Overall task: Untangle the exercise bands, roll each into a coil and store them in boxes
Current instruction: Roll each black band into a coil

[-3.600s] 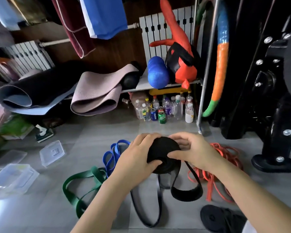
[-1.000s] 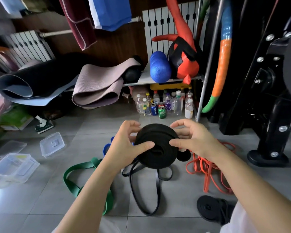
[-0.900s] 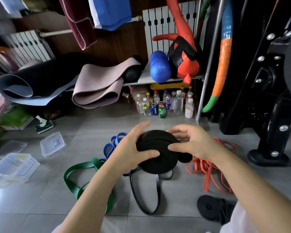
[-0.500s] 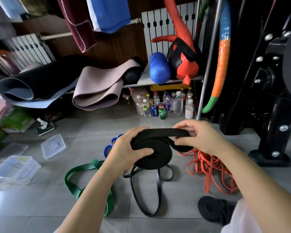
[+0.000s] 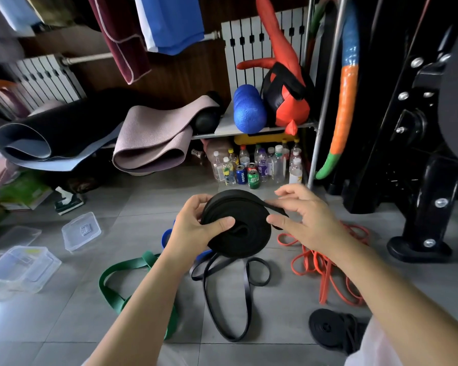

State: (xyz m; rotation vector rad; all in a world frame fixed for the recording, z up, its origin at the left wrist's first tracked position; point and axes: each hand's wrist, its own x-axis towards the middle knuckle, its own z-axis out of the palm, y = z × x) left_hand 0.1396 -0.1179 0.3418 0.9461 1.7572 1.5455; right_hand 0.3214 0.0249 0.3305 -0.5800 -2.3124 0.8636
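- Left hand (image 5: 193,228) grips the black band (image 5: 241,233), a nearly full coil held up in front of the person, thumb on its face.
- Right hand (image 5: 307,223) pinches the loose tail (image 5: 274,207) across the coil's top.
- Step, I judge: finishing this roll.
- Next: tuck the tail without slackening, then carry the coil to the clear boxes (image 5: 21,268) on the left.

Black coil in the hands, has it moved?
Yes. The coil has gone up towards the green can; its top edge now nearly meets it.
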